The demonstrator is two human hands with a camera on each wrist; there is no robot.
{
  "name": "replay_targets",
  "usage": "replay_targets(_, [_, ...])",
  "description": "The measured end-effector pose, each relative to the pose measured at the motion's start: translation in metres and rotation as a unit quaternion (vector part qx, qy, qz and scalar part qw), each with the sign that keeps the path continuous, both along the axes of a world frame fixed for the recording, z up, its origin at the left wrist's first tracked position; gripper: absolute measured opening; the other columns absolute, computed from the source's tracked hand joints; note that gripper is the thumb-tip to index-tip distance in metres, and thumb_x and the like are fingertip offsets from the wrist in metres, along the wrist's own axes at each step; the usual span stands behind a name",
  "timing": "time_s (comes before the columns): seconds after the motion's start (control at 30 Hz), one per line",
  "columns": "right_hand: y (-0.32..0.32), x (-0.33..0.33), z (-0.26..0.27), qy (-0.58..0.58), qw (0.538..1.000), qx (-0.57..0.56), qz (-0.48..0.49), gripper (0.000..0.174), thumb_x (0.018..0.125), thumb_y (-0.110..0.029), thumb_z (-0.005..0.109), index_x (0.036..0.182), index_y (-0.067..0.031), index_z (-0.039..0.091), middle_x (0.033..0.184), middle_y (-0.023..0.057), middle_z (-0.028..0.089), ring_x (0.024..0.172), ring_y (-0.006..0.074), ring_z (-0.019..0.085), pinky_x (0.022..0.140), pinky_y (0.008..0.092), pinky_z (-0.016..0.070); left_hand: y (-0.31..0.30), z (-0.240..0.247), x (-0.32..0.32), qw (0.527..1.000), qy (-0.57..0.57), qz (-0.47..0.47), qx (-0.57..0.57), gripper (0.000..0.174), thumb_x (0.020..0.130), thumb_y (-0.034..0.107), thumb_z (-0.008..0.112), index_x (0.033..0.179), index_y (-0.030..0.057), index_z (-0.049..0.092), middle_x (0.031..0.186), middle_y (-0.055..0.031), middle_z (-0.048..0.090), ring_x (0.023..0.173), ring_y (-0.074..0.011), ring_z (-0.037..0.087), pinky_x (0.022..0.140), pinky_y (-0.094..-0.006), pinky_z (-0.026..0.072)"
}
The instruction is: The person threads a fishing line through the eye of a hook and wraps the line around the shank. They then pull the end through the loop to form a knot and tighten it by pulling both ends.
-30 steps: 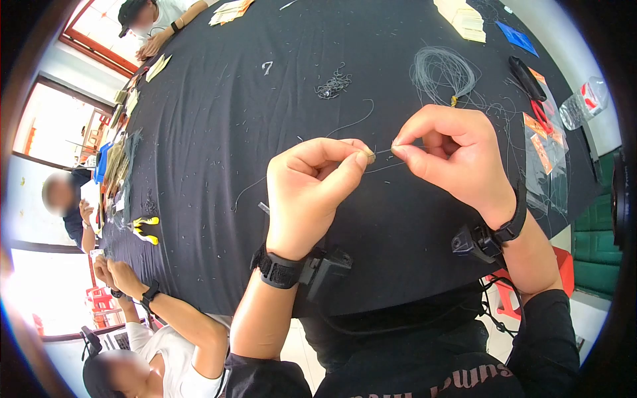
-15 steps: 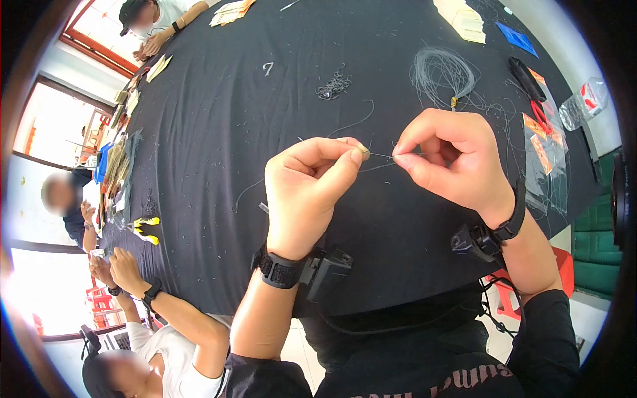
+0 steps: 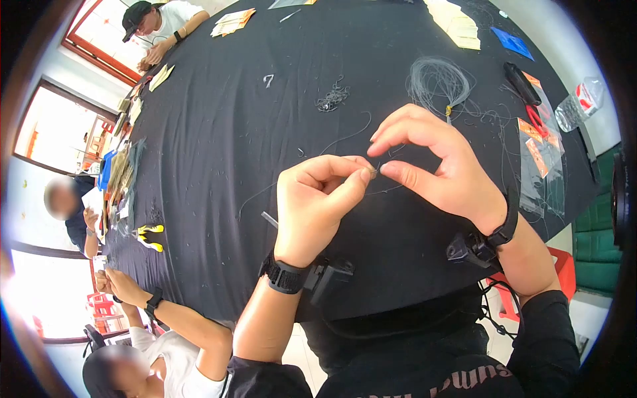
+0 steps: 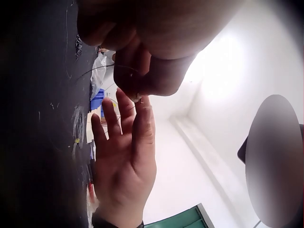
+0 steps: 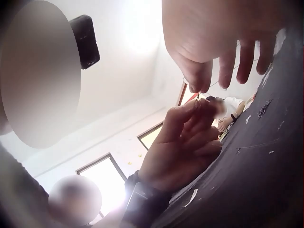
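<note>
Between thumb and forefinger my left hand (image 3: 315, 192) pinches a tiny fish hook (image 4: 141, 101) with thin line at it; the fingertips cover most of the hook. My right hand (image 3: 438, 156) has its thumb and fingers spread apart, with the thumb tip right beside the left fingertips. In the right wrist view the hook's thin shank (image 5: 197, 97) shows between the two hands. A thin fishing line (image 3: 257, 194) trails over the black cloth to the left of the left hand, and another strand (image 3: 355, 137) curves beyond it.
On the black tablecloth (image 3: 219, 132) lie a coil of clear line (image 3: 419, 86), a dark tangled heap of small hooks (image 3: 333, 96), yellow-handled pliers (image 3: 150, 237) and red-handled scissors (image 3: 536, 121). A plastic bottle (image 3: 578, 106) lies at the right edge. Other people sit along the left side.
My right thumb and fingers have parted from a pinch on the line that was stretched between the hands. The right hand has come left, nearer the left fingertips. The left hand keeps its pinch.
</note>
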State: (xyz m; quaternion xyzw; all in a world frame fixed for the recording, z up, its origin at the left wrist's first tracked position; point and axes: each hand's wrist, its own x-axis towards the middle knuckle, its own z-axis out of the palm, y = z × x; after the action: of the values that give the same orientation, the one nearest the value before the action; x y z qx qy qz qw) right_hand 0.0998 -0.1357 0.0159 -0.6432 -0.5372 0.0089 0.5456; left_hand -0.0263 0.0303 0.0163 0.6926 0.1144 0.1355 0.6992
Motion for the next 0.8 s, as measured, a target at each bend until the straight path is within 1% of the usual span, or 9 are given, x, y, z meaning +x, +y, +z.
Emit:
replay_targets(0.1, [-0.0030,0.0011,0.0004,0.024,0.999,-0.023,0.023,0.011,0.086,-0.008,0.073,0.095,-0.0056,0.068,0.102,0.0065,0.064,0.098,0.0205,0.061,0.086,0.0320,0.0469,-0.0016,0.0001,0.0005,1.000,0.002,-0.003,-0.007,0.006,0.089,0.003,0.070,0.090,-0.0033,0.072,0.096,-0.0086,0.074,0.077,-0.0061,0.062,0.069,-0.0198,0.0474])
replay_targets(0.2, [-0.0021,0.0007,-0.0008,0.033,0.999,-0.031,0.015,0.008,0.086,-0.006,0.072,0.090,-0.0054,0.065,0.099,0.0062,0.063,0.095,0.0202,0.060,0.085,0.0319,0.0467,-0.0005,-0.0011,0.0006,1.000,-0.001,-0.010,-0.005,0.007,0.089,0.003,0.070,0.090,-0.0033,0.072,0.097,-0.0087,0.074,0.078,-0.0062,0.062,0.069,-0.0198,0.0476])
replay_targets(0.3, [0.0000,-0.0015,-0.0014,0.032,0.999,-0.017,0.014,0.009,0.086,-0.003,0.070,0.088,-0.0011,0.061,0.092,0.0080,0.061,0.087,0.0220,0.059,0.080,0.0317,0.0474,-0.0004,-0.0030,0.0006,1.000,-0.013,-0.009,-0.013,0.006,0.090,0.003,0.070,0.091,-0.0029,0.072,0.097,-0.0088,0.073,0.078,-0.0064,0.062,0.070,-0.0197,0.0477])
replay_targets(0.6, [-0.0003,-0.0020,-0.0022,0.036,0.999,-0.019,0.020,0.009,0.087,-0.004,0.068,0.089,-0.0003,0.060,0.090,0.0085,0.058,0.084,0.0210,0.058,0.077,0.0309,0.0464,-0.0023,-0.0040,0.0005,0.999,-0.033,0.005,-0.012,0.006,0.090,0.003,0.070,0.091,-0.0022,0.072,0.097,-0.0081,0.073,0.078,-0.0057,0.062,0.070,-0.0193,0.0473])
replay_targets(0.7, [-0.0028,-0.0024,0.0003,0.052,0.997,-0.048,0.018,0.007,0.089,-0.005,0.067,0.088,-0.0041,0.060,0.094,0.0060,0.059,0.090,0.0186,0.058,0.083,0.0307,0.0456,-0.0023,-0.0037,0.0002,1.000,-0.026,0.004,-0.008,0.006,0.089,0.003,0.070,0.091,-0.0022,0.072,0.096,-0.0081,0.073,0.076,-0.0055,0.061,0.069,-0.0192,0.0470])
replay_targets(0.8, [-0.0031,-0.0017,-0.0003,0.055,0.997,-0.051,0.022,0.007,0.090,-0.005,0.066,0.088,-0.0037,0.059,0.094,0.0063,0.059,0.090,0.0184,0.058,0.082,0.0306,0.0453,-0.0025,-0.0042,0.0004,1.000,-0.026,0.005,-0.009,0.006,0.089,0.003,0.070,0.090,-0.0023,0.072,0.096,-0.0081,0.073,0.076,-0.0053,0.061,0.068,-0.0191,0.0468])
